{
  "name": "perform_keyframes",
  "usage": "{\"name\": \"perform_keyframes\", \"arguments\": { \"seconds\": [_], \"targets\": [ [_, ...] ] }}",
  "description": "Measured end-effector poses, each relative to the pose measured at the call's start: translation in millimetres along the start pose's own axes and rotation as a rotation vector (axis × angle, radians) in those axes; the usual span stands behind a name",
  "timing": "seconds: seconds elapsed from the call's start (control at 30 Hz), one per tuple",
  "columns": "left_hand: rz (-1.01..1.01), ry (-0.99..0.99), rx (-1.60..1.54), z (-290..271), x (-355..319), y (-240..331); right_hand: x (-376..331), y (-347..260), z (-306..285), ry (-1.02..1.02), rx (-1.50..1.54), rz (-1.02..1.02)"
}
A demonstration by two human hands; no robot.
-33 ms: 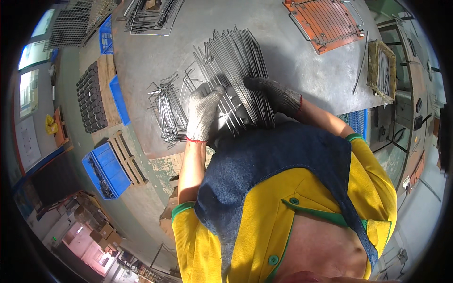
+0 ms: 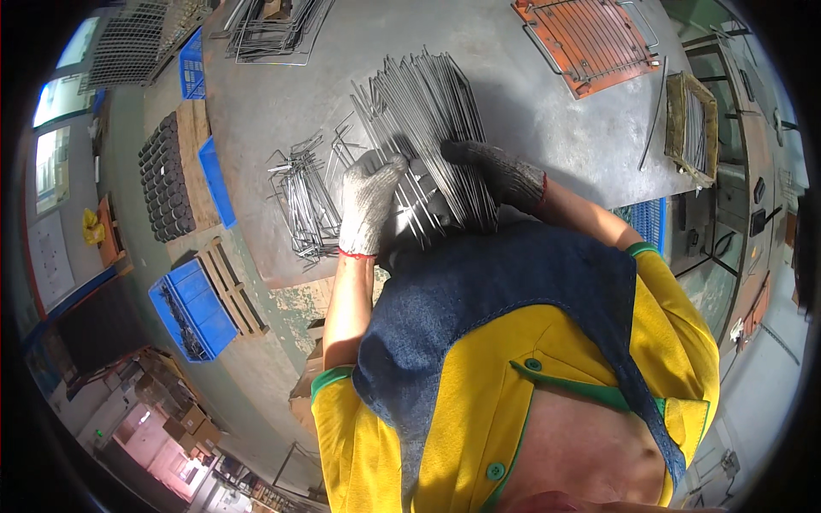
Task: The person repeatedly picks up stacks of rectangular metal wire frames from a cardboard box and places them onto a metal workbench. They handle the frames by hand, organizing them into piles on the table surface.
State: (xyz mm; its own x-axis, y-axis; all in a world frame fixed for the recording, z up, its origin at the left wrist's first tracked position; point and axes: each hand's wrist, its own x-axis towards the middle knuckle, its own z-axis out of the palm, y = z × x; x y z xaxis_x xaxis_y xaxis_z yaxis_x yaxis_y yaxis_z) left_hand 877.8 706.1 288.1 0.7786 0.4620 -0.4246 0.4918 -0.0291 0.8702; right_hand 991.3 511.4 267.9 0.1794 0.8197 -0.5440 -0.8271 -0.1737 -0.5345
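Observation:
A thick bundle of thin grey metal rods [image 2: 432, 103] slants over the metal table in front of me, with bent tips at its far end. My right hand [image 2: 505, 173], in a dark knit glove, wraps round the right side of the bundle, its thumb lying on top. A few rods [image 2: 414, 203] stand apart on the left side. My left hand [image 2: 369, 198], in a light grey glove with a dirty thumb, closes round these, thumb on top. Its other fingers are partly hidden behind the rods. Left of it lies a loose heap of bent wire pieces [image 2: 306, 201].
The grey table [image 2: 547, 141] carries wire frames [image 2: 278, 34] at the far left and an orange plate with rods [image 2: 590, 43] at the far right. A box of rods [image 2: 691, 128] stands by the right edge. Blue crates [image 2: 192, 308] and a pallet [image 2: 231, 286] are on the floor at left.

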Motion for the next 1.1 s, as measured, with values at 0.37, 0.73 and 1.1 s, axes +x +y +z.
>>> {"name": "perform_keyframes", "arguments": {
  "seconds": [0.37, 0.73, 1.1],
  "targets": [
    [-0.162, 0.003, -0.584, 13, -3, 8, 11, 14, -12, 0.13, -0.31, -0.218],
    [-0.228, -0.252, -0.503, 25, 11, 36, -5, -5, 26, -0.152, 0.124, -0.096],
    [-0.127, -0.359, -1.144, 40, 55, 49, -3, 6, 34, -0.412, 0.254, -0.047]
  ]
}}
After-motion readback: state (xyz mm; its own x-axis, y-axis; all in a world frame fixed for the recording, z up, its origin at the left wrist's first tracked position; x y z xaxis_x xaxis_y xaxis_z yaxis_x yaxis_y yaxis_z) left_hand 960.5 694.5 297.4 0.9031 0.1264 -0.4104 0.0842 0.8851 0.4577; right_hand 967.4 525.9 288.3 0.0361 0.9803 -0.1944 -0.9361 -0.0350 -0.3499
